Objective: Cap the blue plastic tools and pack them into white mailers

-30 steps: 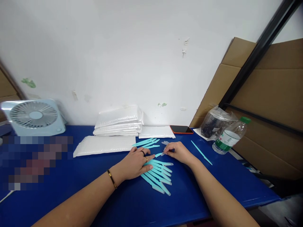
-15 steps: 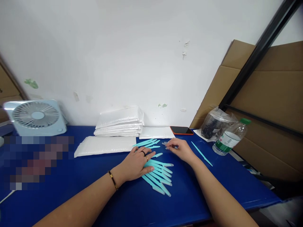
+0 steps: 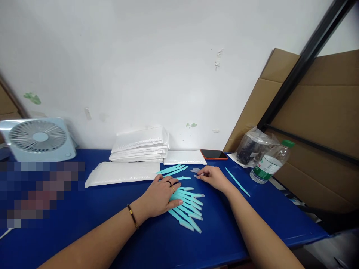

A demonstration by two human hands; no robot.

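Observation:
My left hand (image 3: 162,195) lies palm down over a fan of several turquoise eyebrow razors (image 3: 187,210), fingers spread and thumb resting on them. Its palm and fingers hide the handle ends. Clear caps cover the blade ends of several razors in the fan. More turquoise razors (image 3: 175,170) lie beyond its fingertips. To the right, my right hand (image 3: 214,176) is closed, thumb and fingers pinched at a small clear cap on the table. Beside those fingertips are other loose clear caps (image 3: 194,170). A single turquoise razor (image 3: 237,182) lies right of this hand.
White padded envelopes (image 3: 138,145) are stacked by the wall, with one more envelope (image 3: 123,172) in front. A phone (image 3: 214,154), a bagged dark item (image 3: 246,151) and a water bottle (image 3: 267,164) stand or lie right. A fan (image 3: 40,138) is at left on the blue table (image 3: 224,239).
Under my left hand a couple of razors have slid slightly nearer to the fan. My right fingers stay at the clear caps, barely shifted. The whole view has turned slightly.

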